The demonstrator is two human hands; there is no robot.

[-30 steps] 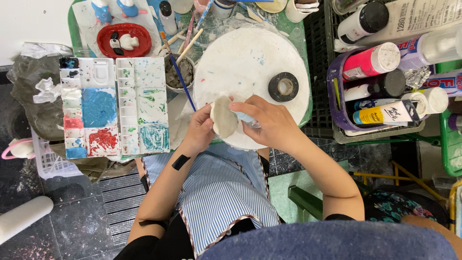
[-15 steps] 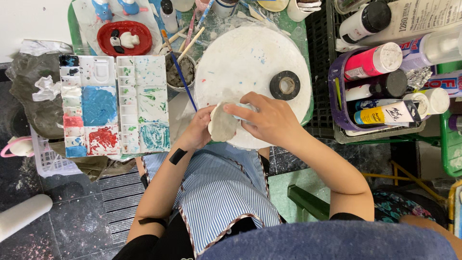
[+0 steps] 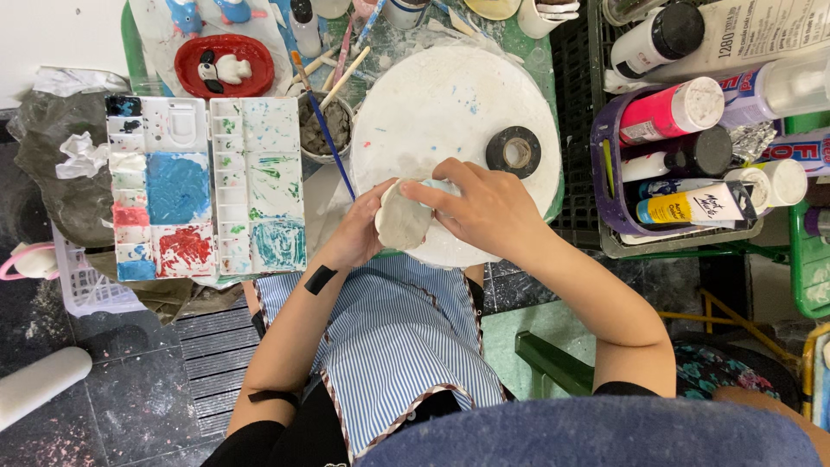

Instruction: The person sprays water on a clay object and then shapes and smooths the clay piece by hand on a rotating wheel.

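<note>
Both of my hands hold a small white unpainted clay piece [image 3: 403, 218] over the near edge of a round white turntable [image 3: 450, 104]. My left hand [image 3: 356, 235] cups it from below and the left. From the right, my right hand [image 3: 484, 207] closes over its top, fingers wrapped around it, with a bit of pale blue showing under the fingers. The piece's rounded flat face points toward the camera.
A paint palette [image 3: 207, 186] with blue, red and teal patches lies left. A water cup with brushes [image 3: 327, 130] stands beside it. A black tape roll [image 3: 513, 152] sits on the turntable. Paint bottles fill a purple basket [image 3: 683, 164] right. A red dish with figurines [image 3: 223, 66] is behind.
The clay piece has been turned slightly in my hands, and my right hand has shifted further over its top. Hands stay at the turntable's near edge.
</note>
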